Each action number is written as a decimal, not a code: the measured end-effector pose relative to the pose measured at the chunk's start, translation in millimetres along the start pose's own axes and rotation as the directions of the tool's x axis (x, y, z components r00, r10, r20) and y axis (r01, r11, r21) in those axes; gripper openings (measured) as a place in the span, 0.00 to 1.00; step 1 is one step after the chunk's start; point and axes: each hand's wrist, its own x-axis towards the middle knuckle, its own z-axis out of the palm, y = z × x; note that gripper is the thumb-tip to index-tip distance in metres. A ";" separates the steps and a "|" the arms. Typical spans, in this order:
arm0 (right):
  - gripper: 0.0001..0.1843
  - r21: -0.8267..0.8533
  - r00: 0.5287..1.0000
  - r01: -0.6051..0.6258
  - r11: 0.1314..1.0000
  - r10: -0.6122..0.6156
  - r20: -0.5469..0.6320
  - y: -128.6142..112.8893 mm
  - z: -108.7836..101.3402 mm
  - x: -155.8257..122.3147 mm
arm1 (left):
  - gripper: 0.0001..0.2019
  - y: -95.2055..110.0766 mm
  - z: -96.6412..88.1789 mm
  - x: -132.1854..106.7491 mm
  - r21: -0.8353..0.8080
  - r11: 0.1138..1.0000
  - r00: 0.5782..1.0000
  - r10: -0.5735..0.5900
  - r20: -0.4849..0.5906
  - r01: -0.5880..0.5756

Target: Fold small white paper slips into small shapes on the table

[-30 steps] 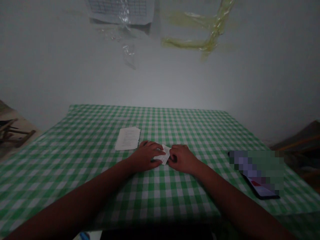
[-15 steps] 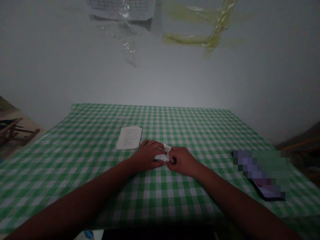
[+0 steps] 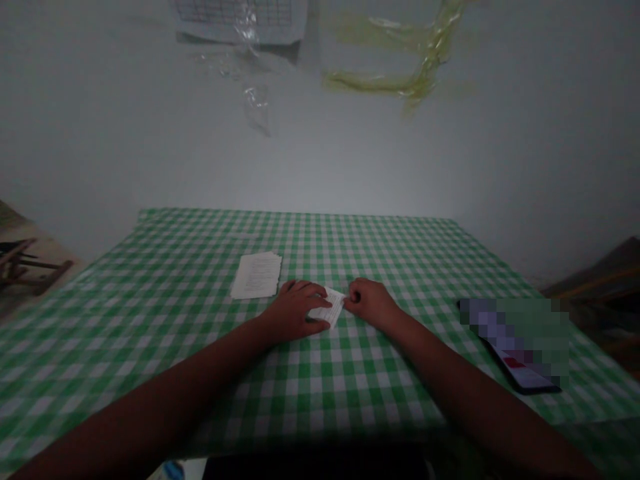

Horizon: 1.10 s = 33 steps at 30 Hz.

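A small folded white paper with printed text (image 3: pixel 330 311) lies on the green-and-white checked tablecloth (image 3: pixel 350 380). My left hand (image 3: pixel 293 312) rests on the paper's left part, fingers curled over it and pressing it down. My right hand (image 3: pixel 369 303) sits at the paper's right edge, fingers bent and pinched against that edge. Part of the paper is hidden under my left fingers.
A stack of white printed sheets (image 3: pixel 257 275) lies just left of and behind my left hand. A dark phone (image 3: pixel 520 370) lies near the table's right edge. The pale wall behind carries taped plastic and a grid sheet (image 3: pixel 240 17).
My right hand has slid a little back and to the right along the paper's edge, uncovering more of the paper. My left hand has stayed in place on it.
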 end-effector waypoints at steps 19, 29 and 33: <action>0.11 -0.057 0.999 0.046 0.997 -0.045 0.019 -4.1 2.9 -3.2 | 0.19 -1.4 0.5 1.6 -0.003 1.000 1.000 -0.005 0.015 0.005; 0.12 0.025 0.979 0.174 0.984 -0.176 0.103 -31.8 5.3 -21.9 | 0.15 -1.3 0.0 0.3 -0.007 1.000 1.000 0.020 0.003 -0.020; 0.11 0.037 0.981 0.152 0.988 -0.155 0.118 -29.2 3.2 -20.9 | 0.15 -2.5 1.1 0.7 -0.005 1.000 1.000 0.027 0.003 -0.027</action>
